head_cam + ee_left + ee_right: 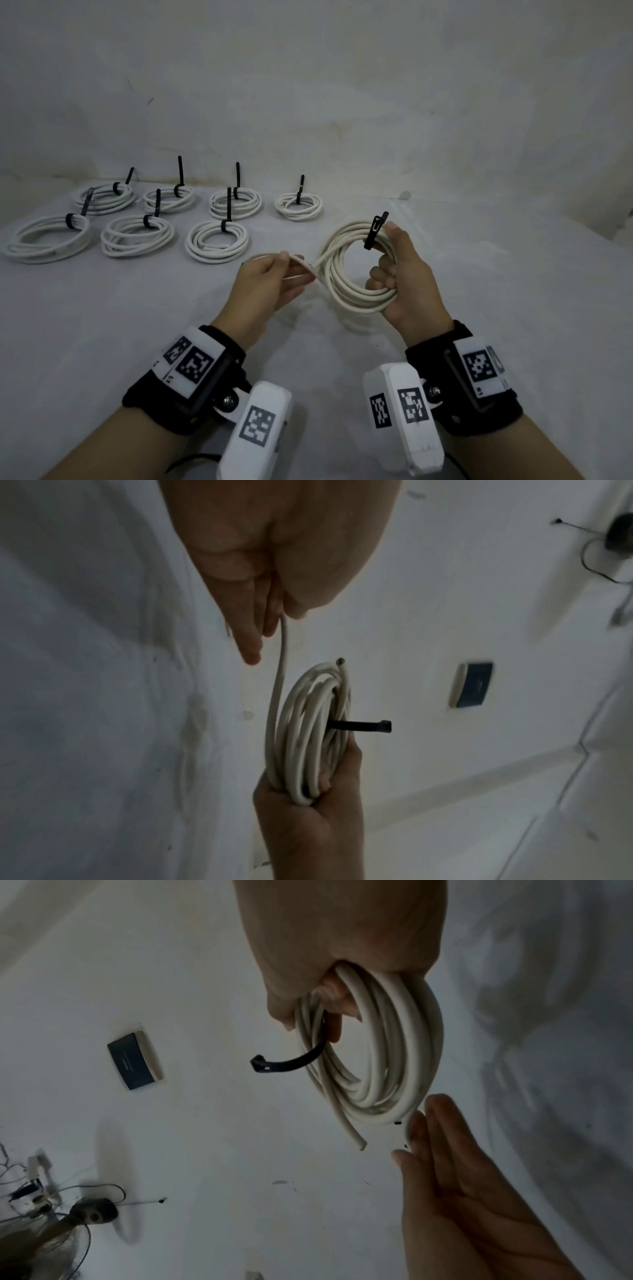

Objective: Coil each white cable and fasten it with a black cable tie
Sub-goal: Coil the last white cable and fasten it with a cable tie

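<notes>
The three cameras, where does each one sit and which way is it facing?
Head: worn high, faces down at the table; both hands, forearms show.
Left wrist: looks along the left hand to the cable coil.
Right wrist: looks along the right hand gripping the coil; left fingers show.
Shared: coil, black tie.

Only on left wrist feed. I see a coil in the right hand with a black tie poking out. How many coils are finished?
Observer: Seven tied coils lie on the table, four in the far row and three in the near row.
Operator: Ties trimmed?
Observer: No, each tie's tail sticks up uncut.
Operator: How is the loose tie kept in place?
Observer: In the head view, the right hand has its thumb at the cable tie on top of the held coil.
</notes>
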Available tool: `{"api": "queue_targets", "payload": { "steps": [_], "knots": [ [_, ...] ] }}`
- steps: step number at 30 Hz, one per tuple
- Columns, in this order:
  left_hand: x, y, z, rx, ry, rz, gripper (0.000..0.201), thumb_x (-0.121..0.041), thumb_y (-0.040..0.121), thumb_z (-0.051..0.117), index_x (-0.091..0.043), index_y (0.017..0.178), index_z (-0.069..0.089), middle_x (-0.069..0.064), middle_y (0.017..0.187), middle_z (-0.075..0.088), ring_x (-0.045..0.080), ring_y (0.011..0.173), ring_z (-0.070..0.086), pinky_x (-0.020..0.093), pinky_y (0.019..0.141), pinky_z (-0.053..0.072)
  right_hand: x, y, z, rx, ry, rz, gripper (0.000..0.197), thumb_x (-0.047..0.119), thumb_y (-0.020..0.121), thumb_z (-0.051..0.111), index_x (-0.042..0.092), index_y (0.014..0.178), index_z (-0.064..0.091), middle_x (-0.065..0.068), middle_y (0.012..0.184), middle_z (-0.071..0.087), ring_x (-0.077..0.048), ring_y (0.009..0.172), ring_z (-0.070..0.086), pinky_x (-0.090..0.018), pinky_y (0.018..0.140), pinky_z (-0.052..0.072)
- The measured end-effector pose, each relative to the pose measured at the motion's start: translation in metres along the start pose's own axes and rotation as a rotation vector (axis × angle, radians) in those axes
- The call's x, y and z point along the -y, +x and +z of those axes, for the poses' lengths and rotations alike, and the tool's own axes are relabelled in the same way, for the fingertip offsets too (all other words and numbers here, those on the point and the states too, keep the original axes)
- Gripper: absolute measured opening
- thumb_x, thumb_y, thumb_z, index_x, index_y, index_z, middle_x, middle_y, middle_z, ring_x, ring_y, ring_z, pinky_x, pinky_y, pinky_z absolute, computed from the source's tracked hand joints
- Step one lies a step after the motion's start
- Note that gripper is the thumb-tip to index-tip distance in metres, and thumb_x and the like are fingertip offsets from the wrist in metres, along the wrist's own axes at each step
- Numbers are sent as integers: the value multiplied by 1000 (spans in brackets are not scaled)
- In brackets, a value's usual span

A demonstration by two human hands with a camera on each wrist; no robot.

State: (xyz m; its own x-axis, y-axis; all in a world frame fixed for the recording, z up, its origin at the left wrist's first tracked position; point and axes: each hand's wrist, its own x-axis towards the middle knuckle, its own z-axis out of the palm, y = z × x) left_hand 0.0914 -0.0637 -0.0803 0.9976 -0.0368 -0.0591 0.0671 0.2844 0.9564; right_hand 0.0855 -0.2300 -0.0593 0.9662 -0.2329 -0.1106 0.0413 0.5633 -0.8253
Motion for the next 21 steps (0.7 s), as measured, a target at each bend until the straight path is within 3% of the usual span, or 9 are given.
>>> {"api": "queue_targets", "payload": {
  "steps": [5, 7, 9, 13, 18, 21],
  "knots": [
    [-9, 3, -7, 48, -201, -47, 34, -22, 103, 33, -9, 80, 55, 0, 63, 67, 10, 61, 67, 24, 60, 58, -6, -3, 4, 10, -115, -14, 26, 29, 90, 61, 11, 72, 60, 4, 44, 20, -9, 37, 21, -20, 36, 27],
    [-13, 1, -7, 96, -141, -40, 36, -21, 104, 30, -11, 76, 51, 0, 60, 57, 11, 55, 61, 23, 53, 55, -7, -4, 5, 13, -152, -21, 26, 29, 89, 61, 10, 71, 62, 4, 43, 21, -10, 37, 22, -20, 37, 26],
    [-17, -1, -7, 94, 14, 52, 35, -20, 103, 30, -12, 76, 52, -1, 59, 51, 10, 54, 56, 23, 52, 51, -7, -5, 7, 13, -166, -29, 27, 28, 89, 62, 10, 69, 60, 4, 42, 22, -10, 37, 22, -20, 37, 26],
    [-20, -6, -7, 70, 363, 368, 26, -20, 100, 41, -19, 91, 65, 5, 68, 46, 1, 54, 54, 21, 56, 54, -7, -6, 8, 3, -188, -53, 32, 27, 88, 64, 12, 61, 56, 4, 41, 24, -11, 36, 23, -21, 38, 26],
    [-28, -9, -9, 109, 407, 482, 23, -16, 96, 49, -31, 105, 63, 22, 104, 55, 1, 58, 57, 22, 56, 55, -8, -6, 8, 24, -188, -62, 36, 27, 88, 64, 17, 53, 61, 3, 42, 23, -11, 37, 23, -21, 38, 26],
    [-32, -13, -9, 201, 434, 512, 28, -14, 93, 51, -33, 112, 61, 8, 78, 49, 3, 57, 56, 23, 56, 56, -6, -6, 8, 10, -223, -76, 29, 28, 88, 64, 12, 64, 59, 4, 42, 24, -11, 37, 23, -22, 39, 26]
  ]
}}
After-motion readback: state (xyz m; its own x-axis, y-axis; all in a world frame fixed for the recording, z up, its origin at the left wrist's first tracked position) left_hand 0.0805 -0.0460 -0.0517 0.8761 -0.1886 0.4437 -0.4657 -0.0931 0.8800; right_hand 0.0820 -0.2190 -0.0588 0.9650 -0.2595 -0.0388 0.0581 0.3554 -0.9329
